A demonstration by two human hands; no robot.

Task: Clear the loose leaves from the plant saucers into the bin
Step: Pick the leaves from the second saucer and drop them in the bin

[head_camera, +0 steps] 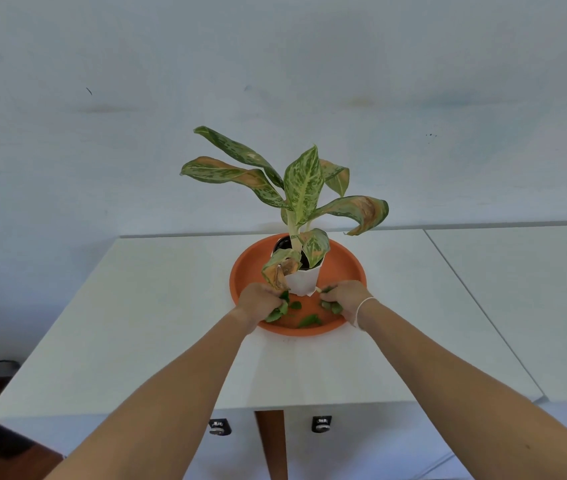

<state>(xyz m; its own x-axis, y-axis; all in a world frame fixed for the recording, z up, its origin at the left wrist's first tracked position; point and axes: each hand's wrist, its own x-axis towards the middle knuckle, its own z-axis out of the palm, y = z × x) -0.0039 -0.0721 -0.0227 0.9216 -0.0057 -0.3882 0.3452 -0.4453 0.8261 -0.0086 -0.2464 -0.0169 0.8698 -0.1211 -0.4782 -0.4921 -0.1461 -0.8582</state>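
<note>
**Both your forearms reached across the bench [143, 327] into the orange saucer [344, 268], each hand gathering loose leaves.**

Your left hand [258, 301] had its fingers curled shut on a small bunch of green leaves [277, 311] at the saucer's front left; your right hand [344, 299], with a white band at the wrist, was likewise closed on a few leaves [332, 308] just right of the white pot [303, 280]. Further leaves [309, 320] lay loose on the saucer floor between your hands, near the front rim. The leaves looked light, thin and limp, likely to slip or tear, so I judged a gathered pinch or scoop against the saucer floor better than single picks. A drooping brown leaf [280, 271] on the plant [303, 188] hung beside your left fingers; it was attached and easily snagged. No bin was in view.
</note>
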